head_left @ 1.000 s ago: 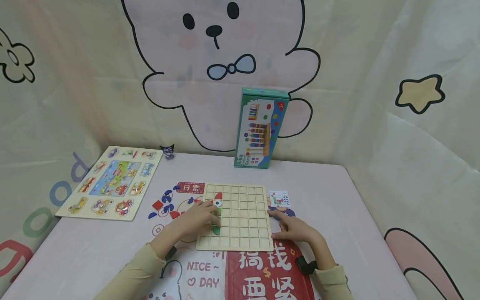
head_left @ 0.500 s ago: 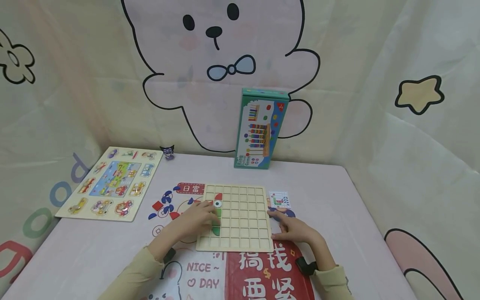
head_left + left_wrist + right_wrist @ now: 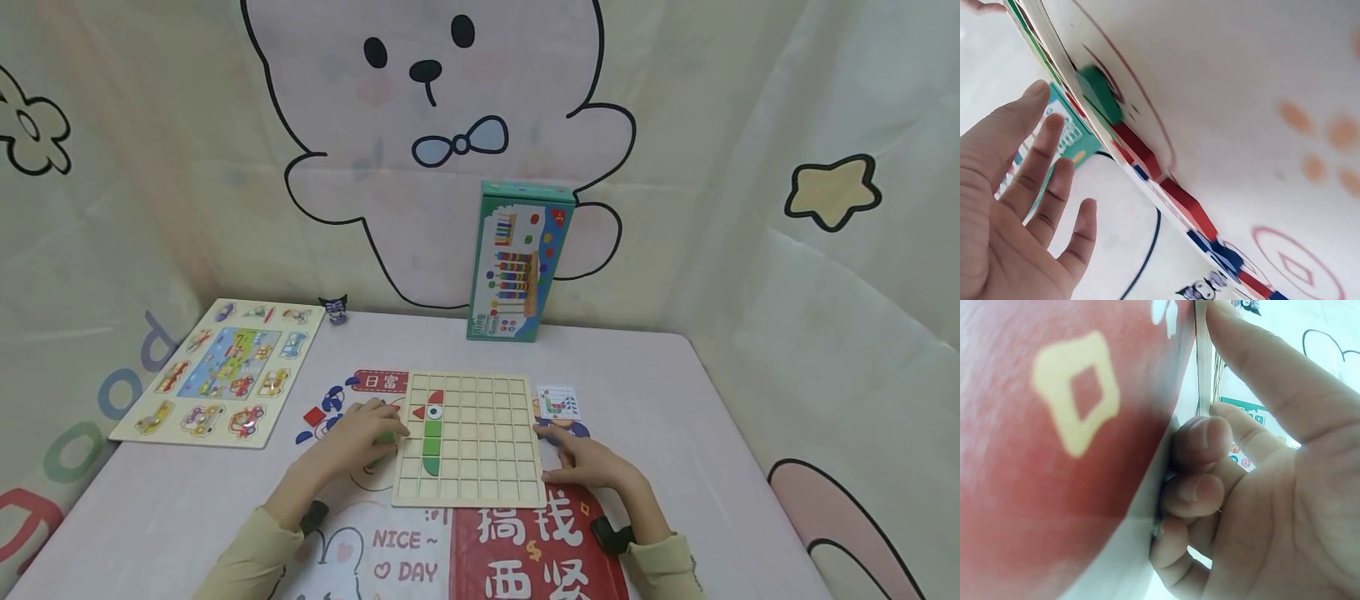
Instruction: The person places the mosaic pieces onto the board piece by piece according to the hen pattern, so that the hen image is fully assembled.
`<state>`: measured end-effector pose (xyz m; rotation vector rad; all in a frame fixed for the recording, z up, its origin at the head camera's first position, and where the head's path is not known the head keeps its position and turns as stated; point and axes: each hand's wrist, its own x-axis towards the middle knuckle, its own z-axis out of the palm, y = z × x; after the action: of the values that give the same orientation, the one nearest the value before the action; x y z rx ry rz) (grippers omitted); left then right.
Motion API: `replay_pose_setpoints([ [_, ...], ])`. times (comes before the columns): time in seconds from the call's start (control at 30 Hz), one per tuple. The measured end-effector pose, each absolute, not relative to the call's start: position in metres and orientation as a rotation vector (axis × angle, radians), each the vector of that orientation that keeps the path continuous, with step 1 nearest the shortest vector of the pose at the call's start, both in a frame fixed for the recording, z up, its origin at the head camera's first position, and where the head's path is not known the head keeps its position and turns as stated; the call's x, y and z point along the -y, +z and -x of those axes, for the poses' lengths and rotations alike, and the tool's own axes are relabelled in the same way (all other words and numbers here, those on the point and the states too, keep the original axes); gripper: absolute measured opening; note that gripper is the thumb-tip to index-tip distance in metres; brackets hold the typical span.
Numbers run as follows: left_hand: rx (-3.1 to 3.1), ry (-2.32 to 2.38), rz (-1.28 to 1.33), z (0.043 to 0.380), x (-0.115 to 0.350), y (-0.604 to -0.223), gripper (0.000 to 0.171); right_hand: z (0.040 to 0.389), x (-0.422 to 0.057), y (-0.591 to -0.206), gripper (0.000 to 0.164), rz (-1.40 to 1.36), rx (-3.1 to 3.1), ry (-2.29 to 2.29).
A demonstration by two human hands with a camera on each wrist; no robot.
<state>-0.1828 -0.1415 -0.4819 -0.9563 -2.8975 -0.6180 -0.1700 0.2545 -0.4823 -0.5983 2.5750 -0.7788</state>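
The left hand spreads empty fingers by the grid board's left edge. The right hand touches it with part-bent fingers, well in from the bench's back edge.

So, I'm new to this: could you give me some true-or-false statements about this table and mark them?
1. The right hand is at the grid board's right edge. True.
2. The left hand pinches the eye piece. False: that piece lies on the board, and the left hand's fingers are parted.
3. A red piece sits directly above the eye piece. True.
4. Pieces fill every square. False: most squares are bare.
5. The small picture card lies left of the board. False: it lies right of it.
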Motion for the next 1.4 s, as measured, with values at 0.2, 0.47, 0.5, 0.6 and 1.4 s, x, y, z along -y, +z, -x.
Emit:
replay_pose_setpoints([
  [0.2, 2.956, -0.618, 0.845, 0.1838, 0.1504, -0.4834, 0.024, 0.17, -0.2545, -0.482, 0.072, 0.611, -2.579, -0.773],
  [0.47, 2.986, -0.534, 0.747, 0.1883, 0.152, -0.4849, 0.021, 0.1703, -0.2548, -0.4833, 0.072, 0.602, -2.58, -0.775],
  [0.5, 2.989, -0.525, 0.746, 0.1889, 0.1518, -0.4852, 0.021, 0.1703, -0.2548, -0.4834, 0.072, 0.604, -2.58, -0.776],
  [0.6, 3.001, -0.515, 0.744, 0.19, 0.1517, -0.4853, 0.02, 0.1701, -0.2545, -0.483, 0.072, 0.608, -2.576, -0.783],
  [1.4, 2.928, -0.48, 0.792, 0.1891, 0.1453, -0.4846, 0.021, 0.1716, -0.2556, -0.4852, 0.073, 0.604, -2.581, -0.766],
])
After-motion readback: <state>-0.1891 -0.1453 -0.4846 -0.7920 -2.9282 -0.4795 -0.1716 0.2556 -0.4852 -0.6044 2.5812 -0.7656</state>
